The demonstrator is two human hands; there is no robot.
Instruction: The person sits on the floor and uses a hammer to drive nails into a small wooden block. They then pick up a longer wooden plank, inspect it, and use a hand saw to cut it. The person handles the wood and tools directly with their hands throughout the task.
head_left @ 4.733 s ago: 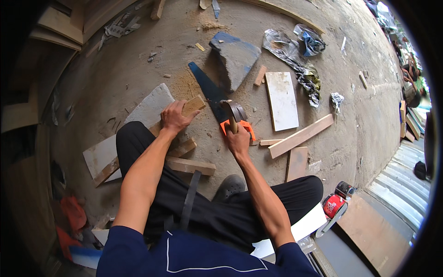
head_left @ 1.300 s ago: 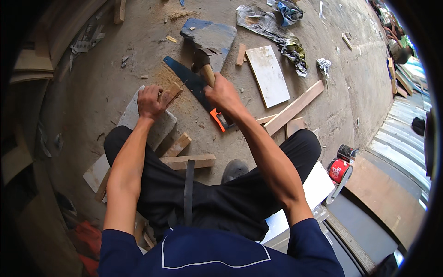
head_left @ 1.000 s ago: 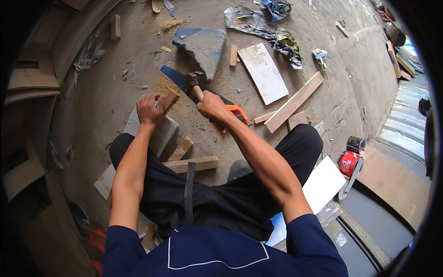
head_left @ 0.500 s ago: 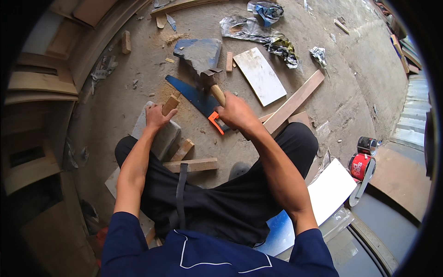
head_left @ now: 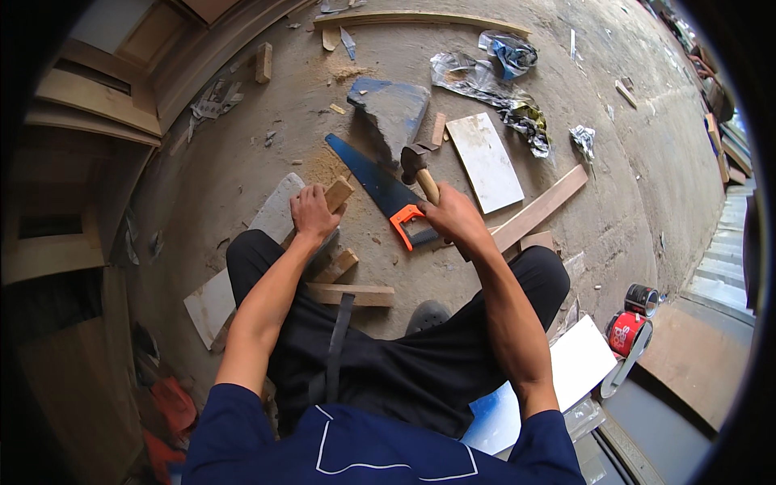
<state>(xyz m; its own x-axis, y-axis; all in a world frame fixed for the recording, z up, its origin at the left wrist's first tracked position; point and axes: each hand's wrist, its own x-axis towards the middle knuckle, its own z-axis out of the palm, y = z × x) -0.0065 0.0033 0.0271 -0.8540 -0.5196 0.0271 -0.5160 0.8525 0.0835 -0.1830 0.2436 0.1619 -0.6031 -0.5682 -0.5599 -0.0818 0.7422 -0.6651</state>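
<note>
My left hand (head_left: 314, 212) is closed around a short wooden block (head_left: 338, 194), over a pale grey slab (head_left: 280, 200) beside my left knee. In my right hand (head_left: 454, 217) is a hammer (head_left: 428, 185), gripped by its wooden handle, with the dark metal head up and away from the wooden block. Below the hammer lies a handsaw (head_left: 364, 174) with a dark blue blade and an orange and black handle. Just beyond the hammer head rests a rough grey chunk (head_left: 392, 109) with blue on its top.
Near my legs are wood offcuts (head_left: 356, 295). To the right lie a white board (head_left: 485, 162), a long plank (head_left: 540, 210) and crumpled plastic (head_left: 517, 113). A red tape roll (head_left: 629, 333) is at lower right; wooden frames (head_left: 89, 101) line the left. Sawdust (head_left: 327, 162) covers part of the floor.
The whole view has shifted, so the scene sits farther right and slightly lower. The hammer head has come a little nearer to me. Both hands keep their grips.
</note>
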